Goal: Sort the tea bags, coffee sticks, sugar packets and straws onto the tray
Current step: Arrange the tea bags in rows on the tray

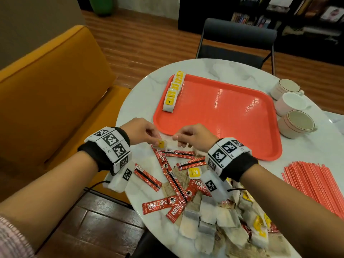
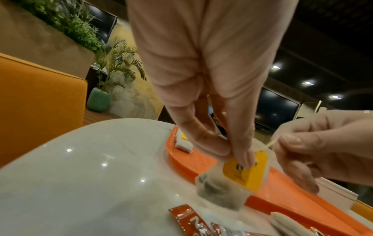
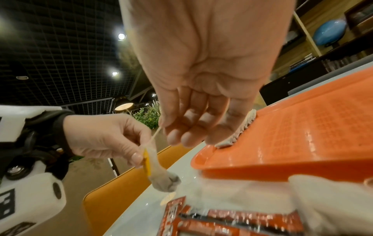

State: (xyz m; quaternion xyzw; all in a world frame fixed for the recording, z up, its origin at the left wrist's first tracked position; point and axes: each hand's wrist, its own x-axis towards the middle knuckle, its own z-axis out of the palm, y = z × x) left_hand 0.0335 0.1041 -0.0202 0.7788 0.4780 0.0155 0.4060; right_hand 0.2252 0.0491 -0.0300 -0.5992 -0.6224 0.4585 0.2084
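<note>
Left hand (image 2: 203, 89) fingers (image 2: 242, 153) pinch yellow-tagged tea bag (image 2: 226, 190); right hand (image 3: 203, 71) fingers (image 3: 173, 137) pinch its string (image 3: 155, 135). Tea-sorting step; next: tuck string, add to row (image 1: 174, 91) on red plastic tray (image 1: 223, 116).

Both my forearms reach fwd over the table edge, wrists w/ marker bands, hands close together, nearly meeting. My left hand (image 1: 142, 130) is palm-down, thumb + index pinching a tea bag (image 2: 232, 180) at its top. My right hand (image 1: 193, 135) is palm-down too, thumb + index pinching the bag's string (image 3: 155, 135), other fingers loosely curled.
</note>
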